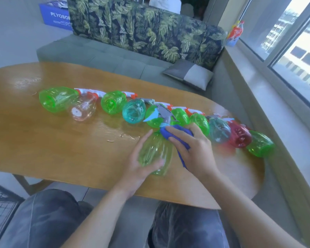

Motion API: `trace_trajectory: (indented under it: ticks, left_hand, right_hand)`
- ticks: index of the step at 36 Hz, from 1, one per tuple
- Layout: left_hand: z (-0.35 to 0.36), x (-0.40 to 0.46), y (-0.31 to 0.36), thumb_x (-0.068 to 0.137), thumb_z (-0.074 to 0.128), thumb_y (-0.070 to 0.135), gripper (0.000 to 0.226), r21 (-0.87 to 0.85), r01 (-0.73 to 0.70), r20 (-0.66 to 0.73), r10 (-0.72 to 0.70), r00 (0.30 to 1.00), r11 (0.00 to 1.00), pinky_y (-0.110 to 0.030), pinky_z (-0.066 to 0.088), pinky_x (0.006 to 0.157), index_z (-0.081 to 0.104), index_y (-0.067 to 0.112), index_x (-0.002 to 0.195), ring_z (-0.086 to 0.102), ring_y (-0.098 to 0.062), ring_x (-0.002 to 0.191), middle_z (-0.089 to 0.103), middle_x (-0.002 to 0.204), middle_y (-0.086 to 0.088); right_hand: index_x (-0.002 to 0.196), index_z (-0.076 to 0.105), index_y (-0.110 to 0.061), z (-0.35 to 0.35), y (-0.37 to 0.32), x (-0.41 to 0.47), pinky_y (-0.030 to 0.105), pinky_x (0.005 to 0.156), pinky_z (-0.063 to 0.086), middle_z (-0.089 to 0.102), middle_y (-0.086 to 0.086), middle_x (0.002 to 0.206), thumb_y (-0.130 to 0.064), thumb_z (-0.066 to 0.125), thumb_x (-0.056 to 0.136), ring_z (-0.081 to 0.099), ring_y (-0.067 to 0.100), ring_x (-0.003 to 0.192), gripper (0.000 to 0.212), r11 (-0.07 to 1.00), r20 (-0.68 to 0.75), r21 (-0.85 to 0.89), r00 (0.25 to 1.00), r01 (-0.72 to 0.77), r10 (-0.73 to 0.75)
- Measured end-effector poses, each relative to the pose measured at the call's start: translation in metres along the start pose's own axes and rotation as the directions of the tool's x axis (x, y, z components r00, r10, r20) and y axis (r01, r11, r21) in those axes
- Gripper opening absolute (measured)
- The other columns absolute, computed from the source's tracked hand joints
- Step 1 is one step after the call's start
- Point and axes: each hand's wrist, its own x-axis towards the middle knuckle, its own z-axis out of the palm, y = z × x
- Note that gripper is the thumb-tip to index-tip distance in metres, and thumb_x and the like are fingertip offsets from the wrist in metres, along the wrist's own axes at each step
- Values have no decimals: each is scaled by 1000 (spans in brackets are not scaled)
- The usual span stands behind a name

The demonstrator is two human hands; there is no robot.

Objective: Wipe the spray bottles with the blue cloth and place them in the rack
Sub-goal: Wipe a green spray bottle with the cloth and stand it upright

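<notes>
Left hand (pixel 141 161) cradling green spray bottle (pixel 156 154), right hand (pixel 191 149) gripping blue cloth (pixel 168 134) against it

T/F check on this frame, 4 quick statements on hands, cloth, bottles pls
1. The right hand grips the blue cloth. True.
2. The left hand holds a red bottle. False: it holds a light green bottle.
3. The other bottles stand upright in a rack. False: they lie on their sides in a row on the wooden table.
4. A red bottle lies near the right end of the row. True.
</notes>
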Motion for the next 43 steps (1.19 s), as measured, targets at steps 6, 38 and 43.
trace_trajectory:
  ticks: [6,38,43]
  left_hand:
    - [-2,-3,-1,74,91,34,88,-14,36,11,-36,999,999,-61,44,121,54,50,153,43,-15,154,51,159,24]
    - [-4,-4,-4,68,88,46,92,87,-7,60,2,998,996,-13,32,111,51,49,153,38,15,147,49,150,43]
    - [-4,-3,-6,75,91,30,91,109,-8,96,-3,995,994,-4,37,107,51,43,155,45,12,143,54,148,39]
  right_hand:
    - [123,77,-26,-10,8,37,25,72,41,53,8,94,-29,69,100,50,14,81,25,993,-75,-113,997,-20,11]
    - [117,81,-25,1,-6,39,29,60,52,61,0,96,-31,68,97,61,20,71,23,950,42,-220,976,220,-216]
    - [118,80,-27,-1,-1,49,40,61,58,59,1,97,-35,63,101,70,27,85,25,969,-40,-222,992,110,-121]
